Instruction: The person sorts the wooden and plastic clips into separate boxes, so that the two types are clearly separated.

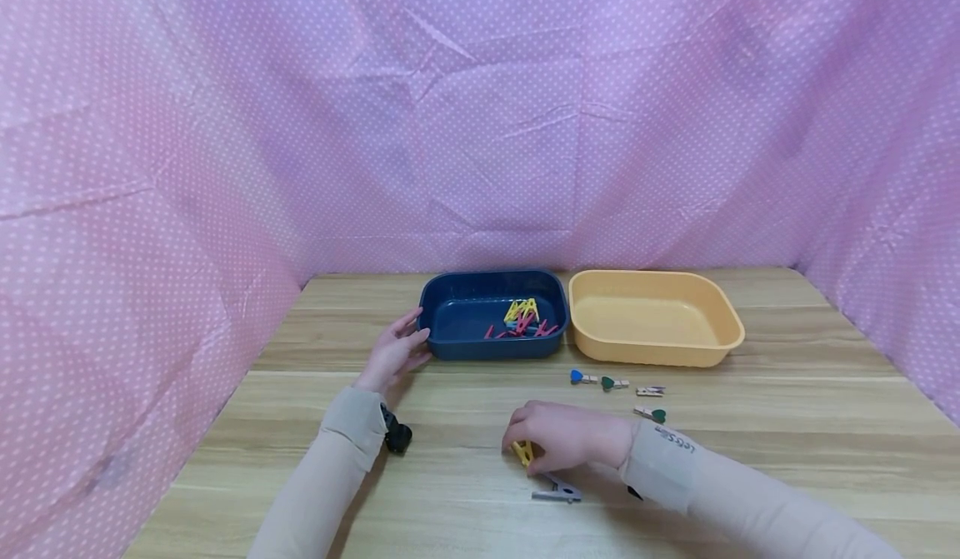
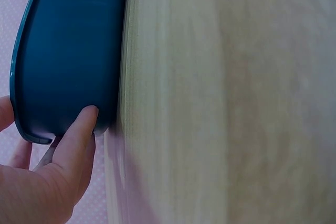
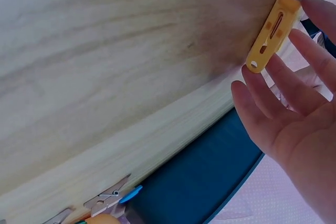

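My right hand (image 1: 566,436) pinches a yellow clothespin (image 1: 522,452) between thumb and fingertips, low over the table. In the right wrist view the yellow clothespin (image 3: 272,32) spans from thumb to fingers. Beside that hand a grey clothespin (image 1: 557,492) lies on the table. At the left end of a dark blue bin (image 1: 495,349), my left hand (image 1: 393,351) rests its extended fingers against the wall and rim; the left wrist view shows a fingertip on the blue wall (image 2: 68,61). Several yellow and red clothespins (image 1: 522,321) lie inside the blue bin.
A yellow bin (image 1: 648,352) stands right of the blue one. In front of it lie small wooden clothespins, including one with a blue heart (image 1: 577,376), two with green hearts (image 1: 608,384) and another wooden clothespin (image 1: 650,391). A pink dotted cloth (image 1: 495,126) hangs behind the table.
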`<state>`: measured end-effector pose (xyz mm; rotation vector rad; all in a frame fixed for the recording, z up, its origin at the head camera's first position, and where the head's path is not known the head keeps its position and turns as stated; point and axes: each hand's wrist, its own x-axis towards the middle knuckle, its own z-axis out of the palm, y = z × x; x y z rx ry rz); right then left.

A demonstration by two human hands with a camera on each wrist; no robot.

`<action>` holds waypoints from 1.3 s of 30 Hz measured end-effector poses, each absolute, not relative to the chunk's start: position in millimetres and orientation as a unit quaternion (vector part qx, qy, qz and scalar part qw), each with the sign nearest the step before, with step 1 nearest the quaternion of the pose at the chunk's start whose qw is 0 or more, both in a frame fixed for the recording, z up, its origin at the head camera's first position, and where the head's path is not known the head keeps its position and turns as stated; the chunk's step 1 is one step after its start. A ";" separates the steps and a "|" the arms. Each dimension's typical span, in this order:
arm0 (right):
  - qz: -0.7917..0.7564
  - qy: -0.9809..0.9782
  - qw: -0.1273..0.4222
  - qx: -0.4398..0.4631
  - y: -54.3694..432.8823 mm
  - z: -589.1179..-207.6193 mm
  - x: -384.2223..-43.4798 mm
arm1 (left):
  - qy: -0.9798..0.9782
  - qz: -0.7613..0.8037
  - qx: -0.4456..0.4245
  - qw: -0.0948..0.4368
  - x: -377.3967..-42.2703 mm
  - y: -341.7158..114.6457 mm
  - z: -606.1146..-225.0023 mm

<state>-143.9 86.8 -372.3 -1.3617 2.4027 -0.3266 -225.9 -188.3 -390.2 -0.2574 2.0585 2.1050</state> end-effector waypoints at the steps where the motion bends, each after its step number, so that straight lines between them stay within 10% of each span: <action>1: -0.115 0.850 0.176 -0.483 86.8 -372.2 -144.3 | 0.693 0.709 -0.090 0.093 -226.0 -188.3 -390.3; 39: -0.145 0.865 0.014 -0.480 99.0 -342.6 -165.3 | 0.693 0.708 -0.094 0.098 -228.8 -190.1 -392.7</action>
